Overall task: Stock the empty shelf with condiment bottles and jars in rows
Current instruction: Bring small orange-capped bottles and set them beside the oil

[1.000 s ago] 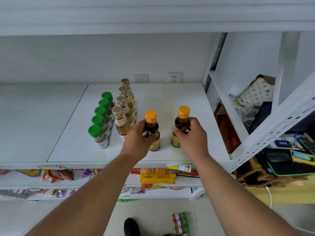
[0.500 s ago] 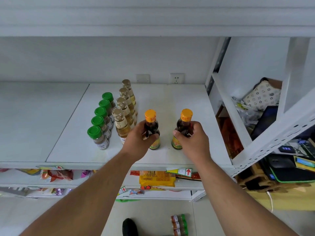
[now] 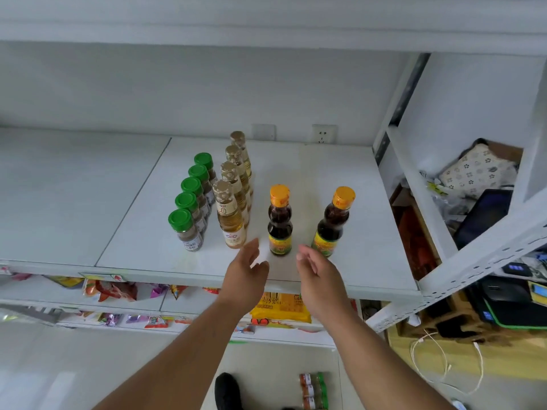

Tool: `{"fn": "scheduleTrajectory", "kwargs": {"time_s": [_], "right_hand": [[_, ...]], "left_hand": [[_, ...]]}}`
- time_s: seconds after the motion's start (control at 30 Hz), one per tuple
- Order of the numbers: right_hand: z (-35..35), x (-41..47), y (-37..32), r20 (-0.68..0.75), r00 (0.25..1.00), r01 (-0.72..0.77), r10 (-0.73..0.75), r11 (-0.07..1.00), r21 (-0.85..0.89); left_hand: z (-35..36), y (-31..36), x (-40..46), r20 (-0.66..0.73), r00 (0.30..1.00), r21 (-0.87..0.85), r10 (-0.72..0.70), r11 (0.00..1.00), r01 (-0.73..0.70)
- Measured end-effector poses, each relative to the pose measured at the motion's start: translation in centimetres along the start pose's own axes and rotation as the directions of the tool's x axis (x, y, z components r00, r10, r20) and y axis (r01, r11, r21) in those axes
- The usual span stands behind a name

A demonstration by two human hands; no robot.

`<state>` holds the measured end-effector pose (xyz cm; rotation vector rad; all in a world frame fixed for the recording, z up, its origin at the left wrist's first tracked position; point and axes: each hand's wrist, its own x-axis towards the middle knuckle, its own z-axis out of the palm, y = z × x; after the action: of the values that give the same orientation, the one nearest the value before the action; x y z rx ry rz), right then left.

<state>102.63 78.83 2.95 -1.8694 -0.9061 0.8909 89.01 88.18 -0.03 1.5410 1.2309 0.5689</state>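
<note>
Now | left hand (image 3: 247,273) spread, empty | right hand (image 3: 318,272) loosely spread (just before the dark bottles (image 3: 280,221))

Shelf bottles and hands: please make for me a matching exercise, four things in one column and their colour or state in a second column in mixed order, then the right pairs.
Things:
1. front jar in the left row
2. front bottle in the second row
3. dark bottle nearer the middle
4. left hand

Colour or state:
A. orange cap
B. open, holds nothing
C. green cap
D. gold cap, pale yellow liquid

Pairs: 1-C, 2-D, 3-A, 4-B
</note>
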Motion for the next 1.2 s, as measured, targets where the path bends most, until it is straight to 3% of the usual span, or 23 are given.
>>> {"fn": "scheduleTrajectory", "kwargs": {"time_s": [0.13,0.6,1.0,1.2], "right_hand": [[2.2,3.0,-0.6,0.004,0.995,-0.097,0.097,0.99,0.105],[4.0,7.9,-1.7,-0.057,0.985,-0.139,0.161,0.95,0.281],[4.0,10.3,-2.5,-0.074,0.982,-0.149,0.175,0.95,0.273],[3.1,6.0,-1.4,-0.05,0.99,-0.115,0.134,0.952,0.284]], "left_hand": [[0.5,0.5,0.9,0.039,0.999,-0.014,0.031,0.999,-0.03],[1.4,1.1,5.8,0.129,0.983,-0.021,0.131,0.991,-0.129],[1.4,1.4,8.8,0.135,0.987,-0.002,0.086,0.996,-0.087],[1.7,1.6,5.0,0.14,0.989,-0.059,0.036,0.998,-0.028]]}}
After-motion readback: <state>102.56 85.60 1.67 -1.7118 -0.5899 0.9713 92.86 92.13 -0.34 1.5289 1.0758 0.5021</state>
